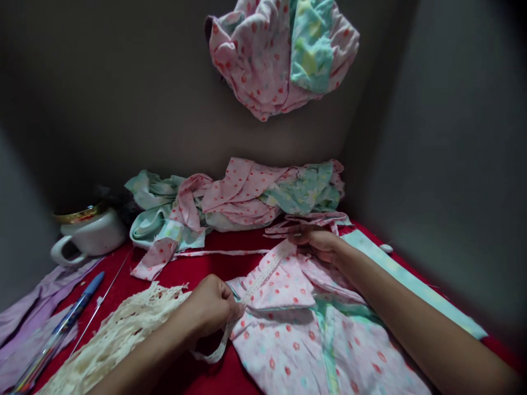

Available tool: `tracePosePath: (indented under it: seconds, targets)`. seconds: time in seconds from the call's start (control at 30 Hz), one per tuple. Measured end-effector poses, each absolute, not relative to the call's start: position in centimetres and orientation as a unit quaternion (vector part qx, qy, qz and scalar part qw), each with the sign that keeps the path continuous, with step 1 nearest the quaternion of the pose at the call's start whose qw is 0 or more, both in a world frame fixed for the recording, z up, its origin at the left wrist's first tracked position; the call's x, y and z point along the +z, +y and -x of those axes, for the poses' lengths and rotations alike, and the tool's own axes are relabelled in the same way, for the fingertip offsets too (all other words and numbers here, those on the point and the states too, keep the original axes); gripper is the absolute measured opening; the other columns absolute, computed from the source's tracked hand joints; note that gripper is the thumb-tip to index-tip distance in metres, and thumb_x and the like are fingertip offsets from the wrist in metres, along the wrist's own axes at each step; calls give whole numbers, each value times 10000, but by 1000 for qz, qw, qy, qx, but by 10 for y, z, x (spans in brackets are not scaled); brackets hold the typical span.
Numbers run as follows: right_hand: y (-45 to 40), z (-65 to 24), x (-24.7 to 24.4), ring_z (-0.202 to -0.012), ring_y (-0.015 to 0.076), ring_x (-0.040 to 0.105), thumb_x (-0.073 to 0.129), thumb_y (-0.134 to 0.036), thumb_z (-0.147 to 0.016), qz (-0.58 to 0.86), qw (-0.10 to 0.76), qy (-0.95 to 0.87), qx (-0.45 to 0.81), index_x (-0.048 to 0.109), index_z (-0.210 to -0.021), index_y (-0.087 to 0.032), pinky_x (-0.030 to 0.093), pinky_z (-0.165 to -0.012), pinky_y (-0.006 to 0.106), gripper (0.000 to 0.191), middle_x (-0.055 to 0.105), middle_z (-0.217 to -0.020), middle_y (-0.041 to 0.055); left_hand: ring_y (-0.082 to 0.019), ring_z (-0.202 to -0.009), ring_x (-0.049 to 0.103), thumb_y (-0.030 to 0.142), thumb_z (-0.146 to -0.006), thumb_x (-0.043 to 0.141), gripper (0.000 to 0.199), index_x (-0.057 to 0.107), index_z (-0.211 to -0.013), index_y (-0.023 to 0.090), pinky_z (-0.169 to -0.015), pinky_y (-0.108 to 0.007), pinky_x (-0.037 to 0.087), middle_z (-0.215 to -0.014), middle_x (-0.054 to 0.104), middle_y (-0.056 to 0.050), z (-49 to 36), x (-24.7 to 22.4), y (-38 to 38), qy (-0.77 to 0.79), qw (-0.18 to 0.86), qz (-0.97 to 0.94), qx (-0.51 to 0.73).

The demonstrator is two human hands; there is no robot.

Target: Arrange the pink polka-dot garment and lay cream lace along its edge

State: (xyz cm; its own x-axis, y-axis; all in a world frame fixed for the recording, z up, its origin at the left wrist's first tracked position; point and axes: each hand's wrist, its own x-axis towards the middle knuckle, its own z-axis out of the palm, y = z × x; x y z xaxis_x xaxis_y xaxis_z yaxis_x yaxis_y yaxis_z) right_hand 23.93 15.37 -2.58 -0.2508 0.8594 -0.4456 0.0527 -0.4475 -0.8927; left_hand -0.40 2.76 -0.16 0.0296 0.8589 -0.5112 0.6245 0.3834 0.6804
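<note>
My left hand [212, 307] pinches a strip of cream lace trim [263, 277] at its near end. My right hand [319, 241] holds the far end of the same strip down. The strip runs stretched between the two hands along the edge of a pink dotted cloth piece with mint-green panels [304, 329], which lies flat on the red table cover [197, 269]. A loose end of the trim loops below my left hand. A heap of more cream lace [119, 329] lies under my left forearm.
A pile of pink and mint cloth pieces [247, 197] sits at the back. A white cup with a gold rim [86, 233] stands at the left. A blue pen [61, 329] and purple cloth [28, 318] lie front left. A pink garment [280, 49] hangs on the wall.
</note>
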Motion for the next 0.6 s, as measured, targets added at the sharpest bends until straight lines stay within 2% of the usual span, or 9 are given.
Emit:
tracePosePath:
  seconds: [0.23,0.6]
  targets:
    - [156,-241,-25,-601,83,556,522,-259,-916,528,311,-413,673,563,-1013,-119,490,-530,215,175,587,-821,6,-58,-337,214,280,-534,585,293,364,-356,206,-396,-244,148,-308,257,88,3,2,31,688,477,-535,109]
    - [158,-250,-16,-737,131,602,508,-326,-920,488,304,-436,692,567,-1051,-121,526,-645,293,251,608,-932,46,-42,-358,149,425,-518,602,412,270,-371,229,-424,-257,96,-334,209,100,7,-3,32,646,492,-569,127]
